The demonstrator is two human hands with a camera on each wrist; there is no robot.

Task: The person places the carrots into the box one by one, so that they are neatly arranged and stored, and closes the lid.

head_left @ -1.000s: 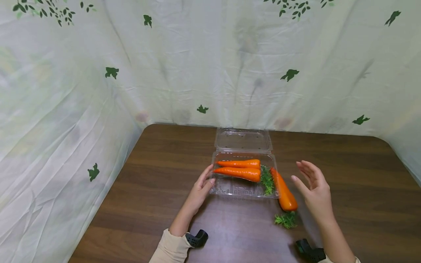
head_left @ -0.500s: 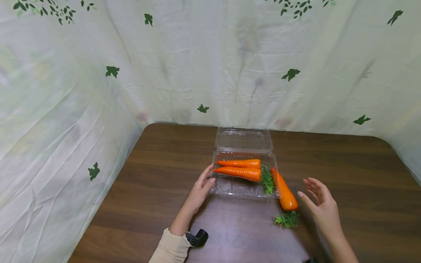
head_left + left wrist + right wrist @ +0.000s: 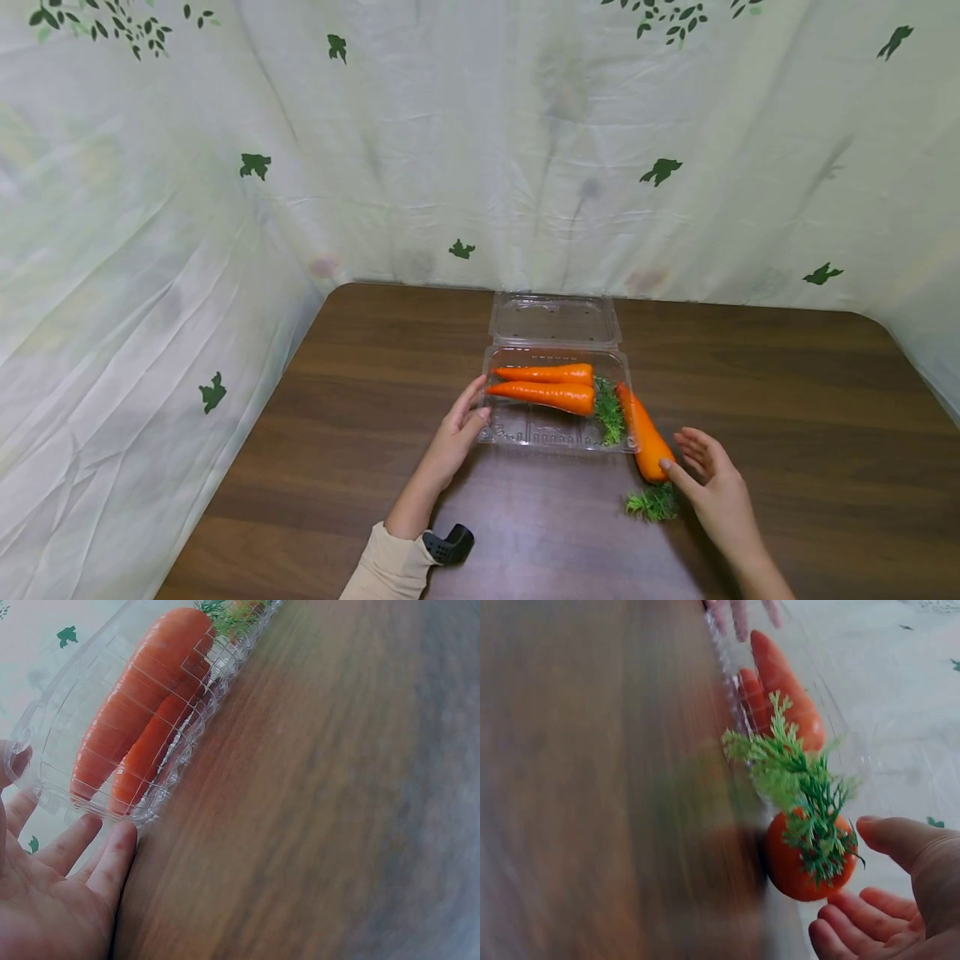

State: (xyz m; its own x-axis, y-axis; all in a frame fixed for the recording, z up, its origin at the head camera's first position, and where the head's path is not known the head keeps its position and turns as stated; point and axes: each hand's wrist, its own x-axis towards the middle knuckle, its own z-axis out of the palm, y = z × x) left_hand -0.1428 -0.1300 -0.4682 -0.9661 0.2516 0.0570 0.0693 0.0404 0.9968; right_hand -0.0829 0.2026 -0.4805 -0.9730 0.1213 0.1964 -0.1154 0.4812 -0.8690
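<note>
A clear plastic clamshell box point(image 3: 525, 429) stands with its lid point(image 3: 555, 320) laid back. Two orange carrots point(image 3: 551, 395) with green tops point(image 3: 611, 412) lie inside it. My left hand point(image 3: 459, 429) holds the box's left side; in the left wrist view its thumb is at the rim and its fingertips point(image 3: 124, 832) touch the wall. A third, larger carrot point(image 3: 647, 437) leans against the box's right edge, its thick end and leafy top point(image 3: 651, 502) towards me. My right hand point(image 3: 712, 483) is beside that thick end, fingers loosely bent; whether the thumb touches the carrot, I cannot tell.
A brown wooden table point(image 3: 337, 433) lies under everything. A pale curtain point(image 3: 420, 142) with green leaf and bird prints hangs right behind the table and along its left side. A black wrist device point(image 3: 450, 544) sits on the left forearm.
My right hand has first drawn back towards me and right, then come in left to the large carrot's thick end. The left hand, box and carrots stay put.
</note>
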